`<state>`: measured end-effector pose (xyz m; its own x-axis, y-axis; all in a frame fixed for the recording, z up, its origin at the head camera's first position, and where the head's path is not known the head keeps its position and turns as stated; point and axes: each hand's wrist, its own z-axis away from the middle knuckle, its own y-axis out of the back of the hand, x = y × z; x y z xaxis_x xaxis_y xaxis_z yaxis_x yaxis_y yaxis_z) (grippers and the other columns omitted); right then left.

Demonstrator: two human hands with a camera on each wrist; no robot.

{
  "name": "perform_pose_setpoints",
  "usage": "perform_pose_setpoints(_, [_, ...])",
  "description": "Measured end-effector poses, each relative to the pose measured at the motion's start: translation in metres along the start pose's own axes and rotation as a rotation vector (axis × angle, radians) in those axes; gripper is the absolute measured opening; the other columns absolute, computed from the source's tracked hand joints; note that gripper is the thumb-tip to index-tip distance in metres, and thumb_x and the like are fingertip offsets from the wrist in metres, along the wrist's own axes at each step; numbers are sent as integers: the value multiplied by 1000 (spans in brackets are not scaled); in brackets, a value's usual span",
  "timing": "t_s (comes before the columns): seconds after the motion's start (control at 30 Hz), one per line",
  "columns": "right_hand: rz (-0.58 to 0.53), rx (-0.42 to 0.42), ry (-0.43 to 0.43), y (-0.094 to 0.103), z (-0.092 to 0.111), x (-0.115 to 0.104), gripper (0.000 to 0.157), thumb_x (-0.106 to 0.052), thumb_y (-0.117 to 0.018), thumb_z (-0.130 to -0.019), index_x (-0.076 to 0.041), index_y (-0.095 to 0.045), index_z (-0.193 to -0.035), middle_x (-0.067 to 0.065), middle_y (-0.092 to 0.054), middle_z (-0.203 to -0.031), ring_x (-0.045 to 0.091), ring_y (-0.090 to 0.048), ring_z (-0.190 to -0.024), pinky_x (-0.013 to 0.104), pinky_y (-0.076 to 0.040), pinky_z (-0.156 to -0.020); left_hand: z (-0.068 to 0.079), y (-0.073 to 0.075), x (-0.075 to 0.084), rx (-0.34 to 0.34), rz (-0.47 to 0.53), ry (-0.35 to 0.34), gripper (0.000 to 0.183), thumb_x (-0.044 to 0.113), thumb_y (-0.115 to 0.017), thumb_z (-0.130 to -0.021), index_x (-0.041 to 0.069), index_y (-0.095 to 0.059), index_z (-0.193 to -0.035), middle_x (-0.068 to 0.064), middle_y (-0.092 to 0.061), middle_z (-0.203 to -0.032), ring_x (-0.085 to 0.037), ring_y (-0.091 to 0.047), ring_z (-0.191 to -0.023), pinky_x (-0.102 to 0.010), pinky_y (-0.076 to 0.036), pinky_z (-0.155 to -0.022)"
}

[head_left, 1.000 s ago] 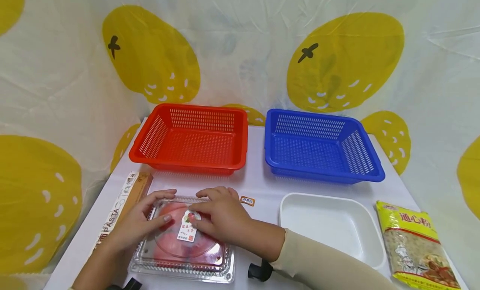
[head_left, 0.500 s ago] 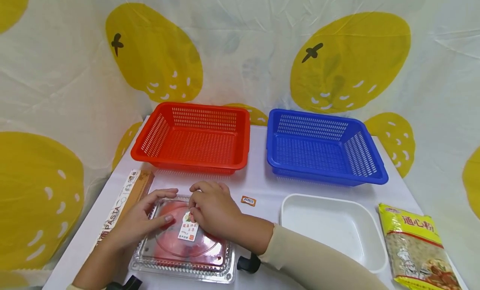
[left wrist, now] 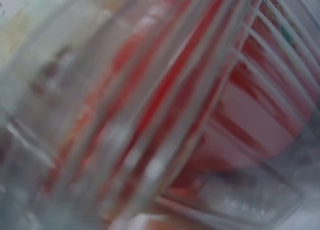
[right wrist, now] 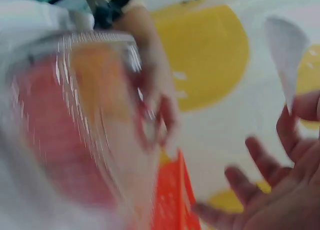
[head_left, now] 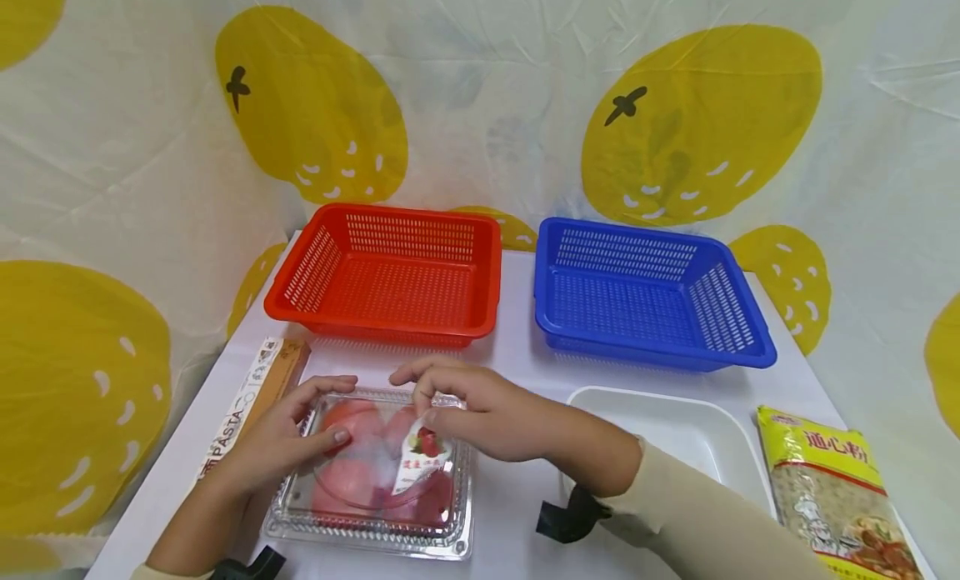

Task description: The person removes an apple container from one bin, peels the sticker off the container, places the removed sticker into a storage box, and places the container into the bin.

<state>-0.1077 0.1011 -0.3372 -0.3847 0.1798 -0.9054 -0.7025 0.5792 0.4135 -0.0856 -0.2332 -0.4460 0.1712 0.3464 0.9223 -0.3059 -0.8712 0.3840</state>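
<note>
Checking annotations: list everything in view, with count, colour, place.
container: 1, clear, front left
round fruits: several, reddish, inside container
label: 1, white, over container
pasta box: 1, brown-white, left
red basket: 1, red, back left
blue basket: 1, blue, back right
tray: 1, white, front right
pasta bag: 1, yellow, far right
table: 1, white, underneath
backdrop: 1, white with yellow prints, behind
wrist devices: 2, black, at wrists
sleeves: 2, beige, forearms
left hand: 1, bare, on container
right hand: 1, bare, pinching label

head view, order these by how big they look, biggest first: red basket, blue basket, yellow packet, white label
1. Red basket and blue basket, too alike to rank
2. Yellow packet
3. White label, partly covered by the right hand
</note>
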Motion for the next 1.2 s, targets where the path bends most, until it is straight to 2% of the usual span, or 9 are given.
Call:
perform_pose_setpoints(0.17, [-66, -29, 55, 45, 38, 13, 15, -4, -55, -107, -15, -61, -99, 10, -54, -155, 30, -45, -148, 48, -45, -116, 2, 0, 1, 10, -33, 7, 51, 14, -82, -94, 21, -62, -140, -18, -58, -151, -12, -61, -122, -26, -54, -98])
perform_pose_setpoints(0.27, [-83, -41, 43, 68, 64, 24, 17, -1, -54, -107, -15, -61, -100, 13, -55, -154, 35, -49, -144, 46, -47, -115, 3, 1, 3, 12, -40, 21, 51, 15, -82, -94, 22, -62, -141, -17, -58, -151, -13, -62, -121, -27, -55, -98])
perform_pose_setpoints(0.37, [-96, -57, 4, 86, 90, 36, 18, 2, -54, -106, -14, -62, -102, 14, -59, -149, 36, -55, -138, 40, -49, -113, 3, 1, 4, 13, -46, 30, 51, 16, -82, -94, 23, -61, -141, -16, -59, -150, -14, -63, -118, -28, -56, -97])
perform_pose_setpoints(0.53, [-141, -107, -78, 110, 132, 62, 17, 4, -59, -102, -10, -66, -106, 15, -62, -146, 25, -57, -138, 33, -50, -111, 6, 1, 4, 25, -59, 24, 51, 15, -83, -94, 22, -61, -141, -13, -60, -149, -13, -63, -117, -27, -54, -97])
perform_pose_setpoints(0.73, [-107, -170, -246, 135, 175, 94, 12, -3, -62, -102, -12, -68, -107, 21, -63, -144, 15, -58, -137, 27, -50, -107, 6, 2, 3, 29, -45, 7, 52, 12, -82, -95, 20, -61, -142, -4, -61, -150, -10, -60, -123, -24, -52, -100])
perform_pose_setpoints(0.83, [-70, -179, -311, 142, 190, 106, 9, -5, -64, -102, -13, -68, -105, 25, -64, -140, 17, -60, -133, 25, -50, -106, 4, 3, 3, 26, -24, 1, 53, 11, -81, -95, 20, -60, -143, -6, -60, -150, -10, -60, -123, -25, -54, -99])
perform_pose_setpoints(0.93, [-19, -194, -330, 140, 198, 118, 9, -5, -67, -100, -14, -68, -103, 22, -67, -133, 22, -62, -125, 27, -53, -102, 2, 3, 2, 16, -4, -3, 53, 10, -80, -95, 20, -59, -143, -7, -60, -149, -12, -63, -119, -27, -56, -96])
perform_pose_setpoints(1.07, [76, -212, -333, 131, 205, 131, 14, -7, -73, -95, -17, -73, -104, 8, -71, -114, 20, -64, -105, 26, -56, -85, 0, 1, 0, 6, -8, -22, 54, 8, -81, -94, 18, -60, -143, -12, -59, -149, -13, -63, -120, -26, -55, -98])
perform_pose_setpoints(1.2, [135, -218, -350, 126, 211, 140, 17, -10, -77, -94, -20, -76, -108, -7, -66, -92, 12, -60, -85, 24, -50, -68, -1, -2, -2, 1, -7, -35, 53, 8, -81, -94, 18, -61, -142, -18, -57, -150, -11, -61, -124, -24, -52, -101])
